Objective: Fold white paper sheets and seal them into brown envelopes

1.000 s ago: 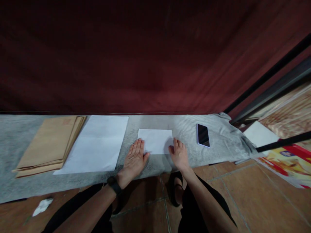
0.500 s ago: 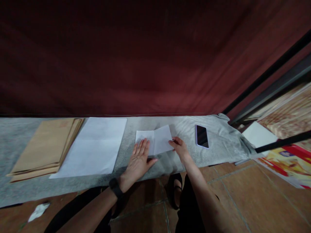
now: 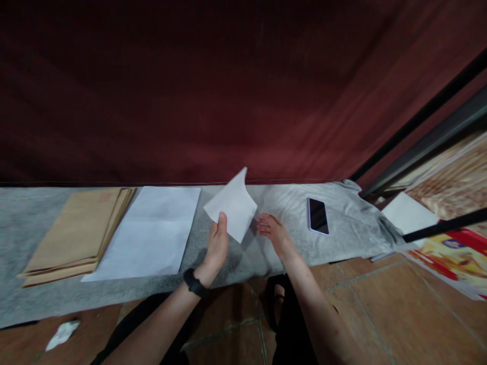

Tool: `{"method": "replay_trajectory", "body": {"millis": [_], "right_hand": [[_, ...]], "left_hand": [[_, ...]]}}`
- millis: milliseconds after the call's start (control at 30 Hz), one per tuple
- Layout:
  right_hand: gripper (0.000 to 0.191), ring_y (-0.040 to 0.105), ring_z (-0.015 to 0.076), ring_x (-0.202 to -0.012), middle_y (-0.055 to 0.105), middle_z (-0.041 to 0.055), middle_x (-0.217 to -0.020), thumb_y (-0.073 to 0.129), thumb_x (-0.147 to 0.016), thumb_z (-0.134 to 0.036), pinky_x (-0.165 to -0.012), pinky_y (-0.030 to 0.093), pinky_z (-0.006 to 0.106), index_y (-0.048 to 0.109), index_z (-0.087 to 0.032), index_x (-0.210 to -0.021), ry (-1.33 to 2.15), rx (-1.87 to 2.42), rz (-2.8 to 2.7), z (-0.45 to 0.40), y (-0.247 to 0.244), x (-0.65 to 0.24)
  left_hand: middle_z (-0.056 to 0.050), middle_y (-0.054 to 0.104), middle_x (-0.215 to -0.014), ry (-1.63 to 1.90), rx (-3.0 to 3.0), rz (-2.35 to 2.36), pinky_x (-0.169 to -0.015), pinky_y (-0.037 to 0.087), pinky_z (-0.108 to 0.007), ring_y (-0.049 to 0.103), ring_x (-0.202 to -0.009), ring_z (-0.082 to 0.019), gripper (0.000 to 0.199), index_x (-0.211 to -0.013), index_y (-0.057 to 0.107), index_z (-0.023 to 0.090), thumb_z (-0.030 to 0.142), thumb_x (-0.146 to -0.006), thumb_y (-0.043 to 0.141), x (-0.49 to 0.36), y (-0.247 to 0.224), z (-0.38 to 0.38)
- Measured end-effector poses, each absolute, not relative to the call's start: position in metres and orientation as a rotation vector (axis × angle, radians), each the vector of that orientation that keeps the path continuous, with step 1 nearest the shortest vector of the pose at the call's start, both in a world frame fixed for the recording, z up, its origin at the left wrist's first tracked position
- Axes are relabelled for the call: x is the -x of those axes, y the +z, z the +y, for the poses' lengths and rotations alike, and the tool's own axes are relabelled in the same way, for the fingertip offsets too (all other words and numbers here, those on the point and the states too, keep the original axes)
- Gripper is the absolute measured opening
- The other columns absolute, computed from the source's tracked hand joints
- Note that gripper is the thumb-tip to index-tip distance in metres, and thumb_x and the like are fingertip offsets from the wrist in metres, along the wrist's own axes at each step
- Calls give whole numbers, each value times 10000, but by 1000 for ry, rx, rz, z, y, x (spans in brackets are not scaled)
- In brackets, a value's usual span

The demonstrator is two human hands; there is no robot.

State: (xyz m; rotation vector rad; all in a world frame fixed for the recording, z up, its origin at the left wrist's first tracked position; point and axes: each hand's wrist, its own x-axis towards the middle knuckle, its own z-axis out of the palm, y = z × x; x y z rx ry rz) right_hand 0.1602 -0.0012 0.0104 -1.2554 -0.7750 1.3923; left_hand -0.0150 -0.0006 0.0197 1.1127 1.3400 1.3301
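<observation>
A folded white paper [image 3: 233, 205] is lifted at a tilt over the grey cloth [image 3: 289, 203], its far corner pointing up. My left hand [image 3: 218, 243], with a black band on the wrist, grips its near left edge, the thumb on top and the other fingers hidden beneath. Just right of the paper, my right hand [image 3: 272, 230] is apart from it, fingers spread and holding nothing. Large white sheets [image 3: 152, 228] lie flat to the left, beside a stack of brown envelopes [image 3: 76, 228].
A phone [image 3: 318, 216] lies on the cloth at the right. Behind the cloth hangs a dark red curtain [image 3: 228, 101]. Black bars [image 3: 418, 119] and a red and yellow box [image 3: 456, 256] are at the far right. A crumpled white scrap [image 3: 63, 334] is on the tiled floor.
The folded paper has come up off the cloth and turned, now gripped by my left hand, which lay flat on it before. My right hand has let go of its right edge.
</observation>
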Motion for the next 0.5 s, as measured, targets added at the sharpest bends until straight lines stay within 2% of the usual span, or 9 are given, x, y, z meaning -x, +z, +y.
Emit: {"method": "replay_trajectory", "body": {"millis": [100,167,300,400,500], "right_hand": [[398,704,216,-795,746,98,-954,560,-876,-532,-708,577,346,653,-184,-1043,1525,1241,-800,-4,-2,-148],[416,711,240,-822,752,110,-953,595,-852,-533,-687,577,355,664,-172,-1048,1532,1232,-826,-4,-7,-140],[367,687,229,-755,747,67,-848,684,-732,-460,-642,546,327,679,-175,-964,1292,1339,-942,2,-14,-139],[297,638,183,-672,707,8,-731,649,-698,-438,-611,506,282,661,-189,-859,1136,1428,-1054,12,-21,-149],[235,611,169,-632,672,-12,-669,618,-686,-402,-581,484,269,645,-203,-807,1069,1472,-1135,18,-29,-158]], "left_hand": [[-115,601,-1414,1388,-738,1096,-1086,490,-420,578,-1293,-245,546,-1413,476,170,520,-1024,319,8,20,-1],[-112,612,-1399,1346,-614,1011,-1038,530,-414,603,-1260,-242,519,-1394,483,181,511,-1022,332,4,17,-5],[-121,649,-1345,1239,-531,1014,-917,588,-372,660,-1163,-226,446,-1327,519,192,484,-1005,420,2,5,-16],[-160,739,-1102,982,-500,1030,-804,602,-343,731,-930,-207,400,-1147,612,136,476,-978,488,8,-6,-27],[-148,744,-837,596,-621,934,-712,590,-326,726,-724,-198,451,-930,675,106,529,-943,518,16,-13,-38]]}}
